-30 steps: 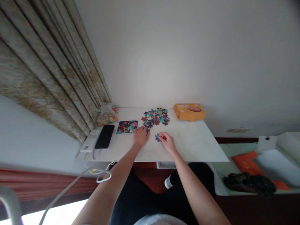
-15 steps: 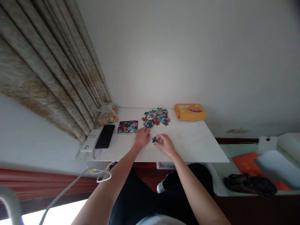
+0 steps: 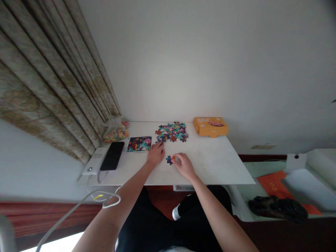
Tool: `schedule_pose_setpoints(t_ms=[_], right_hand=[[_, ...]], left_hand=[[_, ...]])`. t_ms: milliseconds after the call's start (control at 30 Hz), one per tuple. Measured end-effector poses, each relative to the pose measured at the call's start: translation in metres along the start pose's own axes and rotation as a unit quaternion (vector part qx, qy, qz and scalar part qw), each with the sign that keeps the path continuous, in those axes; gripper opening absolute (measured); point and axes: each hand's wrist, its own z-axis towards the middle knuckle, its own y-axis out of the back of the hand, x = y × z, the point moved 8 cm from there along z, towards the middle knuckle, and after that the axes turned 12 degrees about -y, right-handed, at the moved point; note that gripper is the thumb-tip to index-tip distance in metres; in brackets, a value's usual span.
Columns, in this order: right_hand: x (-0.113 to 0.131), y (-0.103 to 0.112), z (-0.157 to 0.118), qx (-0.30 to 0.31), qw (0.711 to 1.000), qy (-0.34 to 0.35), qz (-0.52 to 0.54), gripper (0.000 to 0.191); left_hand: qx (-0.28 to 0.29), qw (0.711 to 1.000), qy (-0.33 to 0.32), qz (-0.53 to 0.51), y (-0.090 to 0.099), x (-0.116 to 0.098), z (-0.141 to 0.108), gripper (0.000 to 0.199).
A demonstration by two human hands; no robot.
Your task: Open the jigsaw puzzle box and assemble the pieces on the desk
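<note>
Near the front of the white table (image 3: 210, 164), my right hand (image 3: 183, 164) pinches a small orange puzzle piece (image 3: 173, 158) at the right side of a few dark blue pieces (image 3: 168, 160) lying flat. My left hand (image 3: 156, 153) rests palm down on the table, fingers slightly spread, its fingertips at the lower edge of the loose puzzle pile (image 3: 174, 131). Nothing shows in its grasp. A colourful picture card (image 3: 139, 144) lies just left of my left hand.
An orange puzzle box (image 3: 211, 126) stands at the back right. On the left are a black phone (image 3: 112, 156), a white box (image 3: 95, 161) and a plastic bag of colourful items (image 3: 115, 134). A white cable (image 3: 70, 210) hangs near my left forearm.
The view has shifted slightly. My right hand stays at the small group of pieces, with its fingers now on the orange piece's right side. My left hand remains beside the pile.
</note>
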Motion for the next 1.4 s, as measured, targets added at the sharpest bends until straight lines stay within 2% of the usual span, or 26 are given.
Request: schedule_pose_setpoints(t_ms=[100, 200, 367, 467, 567, 667, 767, 900, 1033, 1167, 1400], right_hand=[[-0.001, -0.002, -0.001, -0.005, 1.000, 0.002, -0.002, 0.016], [-0.015, 0.003, 0.007, -0.048, 0.998, -0.030, -0.032, 0.018], [-0.057, 0.028, 0.052, -0.146, 0.975, -0.128, -0.106, 0.040], [-0.069, 0.035, 0.083, -0.149, 0.966, -0.147, -0.149, 0.052], [-0.072, 0.034, 0.101, -0.126, 0.962, -0.161, -0.180, 0.056], [-0.070, 0.032, 0.106, -0.111, 0.962, -0.162, -0.190, 0.050], [-0.068, 0.033, 0.104, -0.123, 0.964, -0.152, -0.182, 0.044], [-0.071, 0.037, 0.102, -0.145, 0.959, -0.156, -0.185, 0.046], [-0.075, 0.038, 0.103, -0.151, 0.956, -0.171, -0.184, 0.045], [-0.078, 0.036, 0.105, -0.144, 0.956, -0.172, -0.188, 0.041], [-0.078, 0.034, 0.106, -0.137, 0.957, -0.173, -0.188, 0.036]], left_hand=[[0.004, 1.000, 0.018, 0.009, 0.000, 0.005, 0.007, 0.037], [-0.010, 0.999, 0.035, 0.026, 0.001, 0.005, 0.014, 0.039], [-0.008, 0.999, 0.030, 0.031, 0.001, -0.001, 0.019, 0.038], [0.000, 1.000, 0.011, 0.014, 0.001, -0.002, 0.019, 0.035], [-0.011, 1.000, 0.005, -0.004, 0.002, -0.004, 0.020, 0.032], [-0.012, 0.999, -0.010, -0.034, -0.001, -0.014, 0.030, 0.031], [0.004, 0.999, -0.017, -0.047, -0.009, -0.028, 0.050, 0.029], [0.019, 1.000, 0.006, -0.018, -0.018, -0.041, 0.077, 0.030], [0.023, 1.000, 0.011, 0.016, -0.020, -0.048, 0.088, 0.026], [0.021, 0.999, -0.040, 0.007, -0.016, -0.055, 0.074, 0.030], [0.052, 0.990, -0.113, -0.074, -0.013, -0.052, 0.009, 0.036]])
